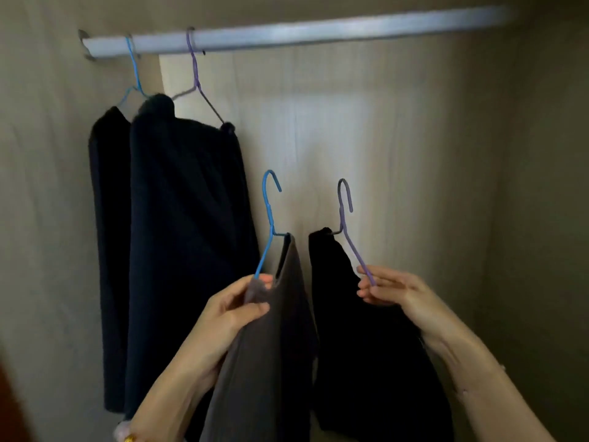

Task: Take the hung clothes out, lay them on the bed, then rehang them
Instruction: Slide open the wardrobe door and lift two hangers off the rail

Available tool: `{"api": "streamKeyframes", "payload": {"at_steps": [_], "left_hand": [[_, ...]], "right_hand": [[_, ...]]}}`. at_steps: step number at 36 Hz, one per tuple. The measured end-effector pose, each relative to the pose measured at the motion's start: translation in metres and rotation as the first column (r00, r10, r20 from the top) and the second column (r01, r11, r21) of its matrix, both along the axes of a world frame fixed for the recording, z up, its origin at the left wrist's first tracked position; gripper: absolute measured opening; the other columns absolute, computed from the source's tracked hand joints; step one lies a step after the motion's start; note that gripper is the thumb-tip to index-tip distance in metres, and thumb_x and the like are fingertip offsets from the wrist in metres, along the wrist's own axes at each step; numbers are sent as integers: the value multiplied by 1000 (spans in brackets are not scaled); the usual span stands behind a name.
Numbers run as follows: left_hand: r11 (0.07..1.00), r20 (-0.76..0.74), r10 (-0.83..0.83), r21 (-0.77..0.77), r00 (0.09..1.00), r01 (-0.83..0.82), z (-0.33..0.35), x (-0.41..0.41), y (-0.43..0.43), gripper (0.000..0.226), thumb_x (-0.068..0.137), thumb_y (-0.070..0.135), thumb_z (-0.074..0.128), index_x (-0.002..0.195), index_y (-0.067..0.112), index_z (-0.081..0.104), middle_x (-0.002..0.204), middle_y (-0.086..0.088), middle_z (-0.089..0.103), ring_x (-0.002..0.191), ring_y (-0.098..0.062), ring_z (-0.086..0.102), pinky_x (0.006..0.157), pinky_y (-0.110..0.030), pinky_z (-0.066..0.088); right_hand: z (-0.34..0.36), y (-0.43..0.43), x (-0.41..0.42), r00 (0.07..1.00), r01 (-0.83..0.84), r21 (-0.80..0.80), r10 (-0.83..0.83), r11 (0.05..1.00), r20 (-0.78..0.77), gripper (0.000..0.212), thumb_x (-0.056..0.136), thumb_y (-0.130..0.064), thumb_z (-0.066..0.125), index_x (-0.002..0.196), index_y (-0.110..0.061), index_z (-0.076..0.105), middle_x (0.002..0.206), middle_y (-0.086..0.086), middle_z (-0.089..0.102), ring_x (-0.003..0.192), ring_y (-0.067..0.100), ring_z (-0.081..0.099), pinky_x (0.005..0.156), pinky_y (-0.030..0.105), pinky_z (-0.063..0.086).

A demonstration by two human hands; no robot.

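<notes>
Grey garment (271,362) is hanging on a blue hanger (264,256); my left hand (229,311) is pinching its shoulder and the hanger's end between thumb and curled fingers. Just right, my right hand (395,290) is pinching the purple hanger (356,256) of a black garment (366,362). Both hooks are sitting well below the rail (287,35), where two dark garments (178,218) are hanging at left.
</notes>
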State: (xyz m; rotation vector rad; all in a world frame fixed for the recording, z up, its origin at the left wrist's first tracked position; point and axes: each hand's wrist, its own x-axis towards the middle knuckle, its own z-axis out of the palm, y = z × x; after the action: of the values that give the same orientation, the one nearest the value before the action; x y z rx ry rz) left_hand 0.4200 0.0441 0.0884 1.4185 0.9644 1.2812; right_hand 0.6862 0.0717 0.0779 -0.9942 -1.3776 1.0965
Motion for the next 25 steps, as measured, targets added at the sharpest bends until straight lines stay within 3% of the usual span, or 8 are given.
{"api": "streamKeyframes", "payload": {"at_steps": [6, 7, 9, 10, 12, 14, 19, 25], "left_hand": [[991, 0, 44, -129, 999, -43, -61, -3, -52, 32, 84, 3, 60, 105, 25, 69, 102, -5, 72, 92, -21, 70, 70, -26, 57], [987, -7, 72, -141, 997, -72, -70, -3, -61, 31, 84, 4, 60, 106, 25, 68, 101, -4, 72, 92, -20, 70, 71, -26, 57], [980, -43, 126, -152, 991, -131, -86, -2, -79, 29, 84, 6, 60, 106, 24, 68, 101, -3, 72, 93, -18, 69, 74, -28, 58], [975, -65, 151, -154, 986, -160, -93, -2, -88, 29, 85, 6, 60, 107, 23, 67, 101, -3, 71, 93, -18, 69, 75, -29, 58], [962, -96, 212, -155, 973, -225, -106, -1, -105, 27, 85, 7, 59, 107, 21, 67, 99, -3, 71, 89, -16, 69, 71, -24, 58], [937, -104, 296, -158, 949, -310, -118, 4, -123, 25, 85, 7, 59, 106, 18, 67, 95, -6, 72, 81, -11, 69, 64, -16, 55], [825, -176, 527, -126, 831, -550, -153, 27, -180, 13, 88, 8, 58, 90, 12, 70, 81, 2, 72, 71, 1, 63, 64, -6, 47], [568, -207, 790, -105, 577, -816, -181, 48, -272, 20, 88, 5, 57, 72, 4, 69, 65, -4, 66, 61, 1, 56, 57, -8, 42]], "right_hand": [[-58, -61, 2, 989, -141, -102, 144, 985, 23, 26, 85, -2, 57, 108, -15, 61, 81, 3, 62, 66, 6, 62, 70, 12, 50], [-64, -68, 3, 985, -169, -122, 174, 978, 24, 32, 77, -18, 70, 108, -17, 62, 80, 2, 64, 67, 6, 63, 71, 12, 51], [-78, -75, 7, 977, -208, -151, 213, 966, 21, 73, 48, -49, 84, 111, -17, 63, 77, -2, 66, 69, 8, 64, 69, 13, 51], [-85, -78, 8, 976, -210, -165, 218, 964, 28, 76, 48, -49, 84, 112, -15, 63, 76, -2, 66, 68, 8, 64, 68, 12, 51], [-99, -81, 8, 969, -225, -181, 240, 957, 64, 44, 76, -20, 72, 118, -11, 60, 79, 2, 64, 67, 7, 64, 67, 11, 50], [-110, -85, 6, 958, -236, -190, 261, 953, 120, 35, 87, 6, 53, 117, -11, 59, 82, 5, 62, 64, 6, 62, 66, 9, 49], [-140, -100, 0, 879, -385, -211, 426, 899, 213, 30, 92, 3, 46, 108, -17, 61, 68, -4, 62, 47, 6, 50, 52, 13, 43], [-162, -131, -19, 689, -648, -264, 697, 715, 199, 29, 93, 2, 47, 105, -19, 64, 64, -1, 60, 43, 6, 42, 48, 18, 37]]}}
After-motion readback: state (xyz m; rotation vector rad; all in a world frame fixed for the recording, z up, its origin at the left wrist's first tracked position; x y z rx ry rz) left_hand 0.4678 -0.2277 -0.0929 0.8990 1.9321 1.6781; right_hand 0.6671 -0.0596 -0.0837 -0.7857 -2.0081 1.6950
